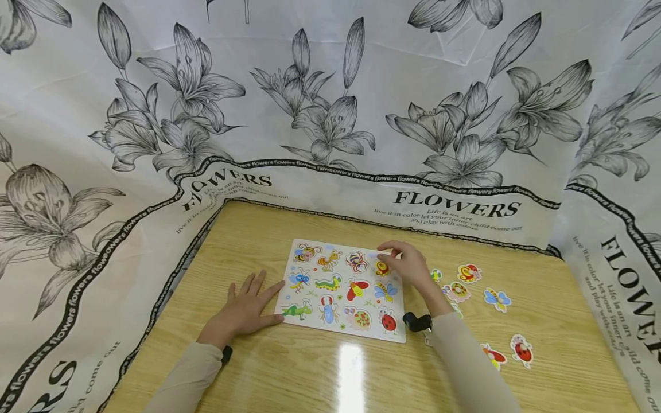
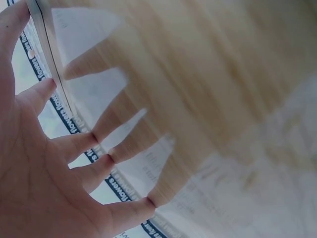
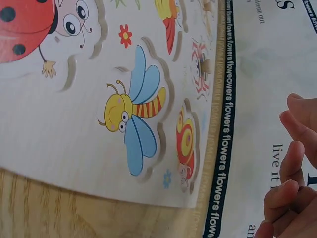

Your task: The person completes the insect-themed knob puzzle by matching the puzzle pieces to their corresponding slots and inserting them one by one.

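A white insect puzzle board (image 1: 330,289) lies flat on the table, its cut-out recesses showing coloured bugs. My left hand (image 1: 249,307) rests on the table with fingers spread, index finger and thumb at the board's left edge; the left wrist view shows its straight fingers (image 2: 81,146) against the tabletop. My right hand (image 1: 408,267) is over the board's upper right corner, beside the butterfly recess (image 1: 382,268). In the right wrist view its fingers (image 3: 281,198) are loosely bent, and I see nothing in them. The dragonfly recess (image 3: 141,109) lies close to this hand.
Loose puzzle pieces lie right of the board: a butterfly (image 1: 469,273), a snail (image 1: 457,291), a dragonfly (image 1: 497,299), a ladybug (image 1: 522,350) and a red-winged bug (image 1: 494,357). My right forearm partly covers others. Flower-printed cloth (image 1: 330,115) hangs behind the wooden table (image 1: 289,373).
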{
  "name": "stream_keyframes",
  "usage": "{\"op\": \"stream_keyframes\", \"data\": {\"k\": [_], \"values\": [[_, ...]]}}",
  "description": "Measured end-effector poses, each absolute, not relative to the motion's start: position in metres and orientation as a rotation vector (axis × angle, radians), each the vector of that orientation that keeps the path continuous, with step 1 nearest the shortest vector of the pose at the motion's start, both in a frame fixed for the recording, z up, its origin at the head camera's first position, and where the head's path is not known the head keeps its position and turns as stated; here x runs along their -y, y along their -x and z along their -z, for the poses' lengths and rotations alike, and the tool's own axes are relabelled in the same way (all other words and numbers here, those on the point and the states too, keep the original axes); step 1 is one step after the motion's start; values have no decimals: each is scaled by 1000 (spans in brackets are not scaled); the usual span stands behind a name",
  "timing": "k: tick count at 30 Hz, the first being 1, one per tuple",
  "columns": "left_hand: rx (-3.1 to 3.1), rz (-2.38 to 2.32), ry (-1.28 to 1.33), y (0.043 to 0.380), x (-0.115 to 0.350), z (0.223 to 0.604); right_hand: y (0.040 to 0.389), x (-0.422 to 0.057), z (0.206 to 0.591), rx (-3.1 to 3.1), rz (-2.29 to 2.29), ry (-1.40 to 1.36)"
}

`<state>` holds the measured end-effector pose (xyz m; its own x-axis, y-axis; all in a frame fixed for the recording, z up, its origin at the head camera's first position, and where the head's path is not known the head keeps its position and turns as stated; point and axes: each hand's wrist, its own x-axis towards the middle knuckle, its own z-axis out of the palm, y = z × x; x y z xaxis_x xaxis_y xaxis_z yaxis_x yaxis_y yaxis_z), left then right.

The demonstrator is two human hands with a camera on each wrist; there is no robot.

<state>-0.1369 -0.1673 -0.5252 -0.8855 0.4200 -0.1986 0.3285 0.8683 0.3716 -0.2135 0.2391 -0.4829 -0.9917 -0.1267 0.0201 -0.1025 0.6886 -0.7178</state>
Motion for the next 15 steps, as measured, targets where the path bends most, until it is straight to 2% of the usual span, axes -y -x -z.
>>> {"op": "stream_keyframes", "data": {"k": [15], "values": [[-2771,-472,-567,137,167,527,194,-285,467,-2954,1236,132]]}}
